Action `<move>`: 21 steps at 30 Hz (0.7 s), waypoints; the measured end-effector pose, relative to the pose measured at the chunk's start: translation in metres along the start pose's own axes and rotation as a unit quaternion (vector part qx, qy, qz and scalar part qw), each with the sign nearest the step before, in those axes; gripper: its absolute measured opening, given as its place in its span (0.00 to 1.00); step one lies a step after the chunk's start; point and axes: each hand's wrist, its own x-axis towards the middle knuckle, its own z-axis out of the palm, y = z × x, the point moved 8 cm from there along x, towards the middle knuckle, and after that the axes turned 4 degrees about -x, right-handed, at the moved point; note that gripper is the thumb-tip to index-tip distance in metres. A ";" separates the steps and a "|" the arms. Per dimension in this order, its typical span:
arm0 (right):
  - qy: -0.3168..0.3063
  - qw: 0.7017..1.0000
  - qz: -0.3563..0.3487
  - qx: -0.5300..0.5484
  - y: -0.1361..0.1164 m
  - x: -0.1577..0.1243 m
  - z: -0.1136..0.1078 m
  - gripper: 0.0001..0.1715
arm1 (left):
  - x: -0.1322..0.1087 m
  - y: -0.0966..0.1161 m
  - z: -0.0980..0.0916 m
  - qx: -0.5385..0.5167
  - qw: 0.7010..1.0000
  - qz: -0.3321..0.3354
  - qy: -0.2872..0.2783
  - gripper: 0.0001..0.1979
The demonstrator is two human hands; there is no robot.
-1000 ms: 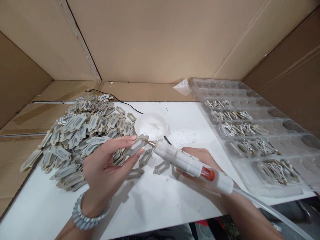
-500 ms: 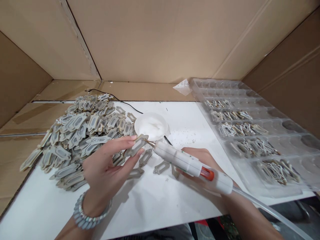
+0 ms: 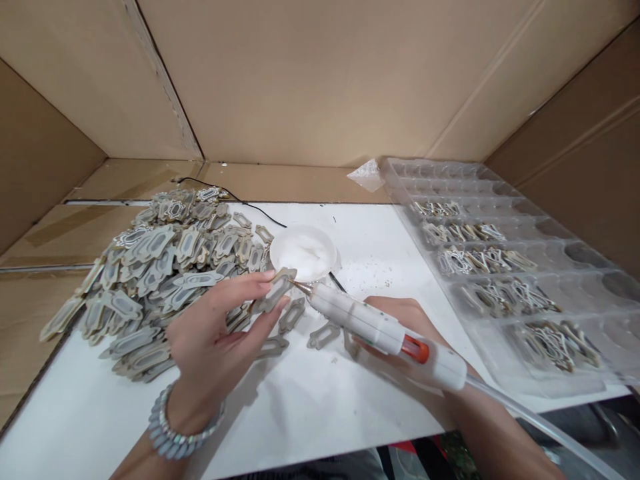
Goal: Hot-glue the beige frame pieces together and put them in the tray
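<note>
Left hand pinching grey frame-shaped piece, thumb to fingers, right hand curled round white pen-shaped tool, metal tip at piece's edge, casing marks unreadably small

No lettering, label, brand or number can be read anywhere; the tiny marks on the white pen tool, between four and five o'clock, are too small to decipher.

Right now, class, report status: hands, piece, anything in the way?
Left hand pinching grey piece. Right hand holding white tool, tip at piece's edge, contact unclear. Nothing seen blocking the tip; piled pieces beside left hand.
</note>
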 end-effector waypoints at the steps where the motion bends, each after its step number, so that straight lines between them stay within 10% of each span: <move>1: 0.001 1.000 -0.001 0.001 0.000 0.000 0.000 0.09 | 0.000 0.000 0.000 0.001 1.000 0.001 0.000 0.19; 21: -0.002 1.000 0.002 -0.028 0.002 -0.003 0.000 0.11 | 0.000 0.002 -0.004 0.016 1.000 -0.005 0.020 0.17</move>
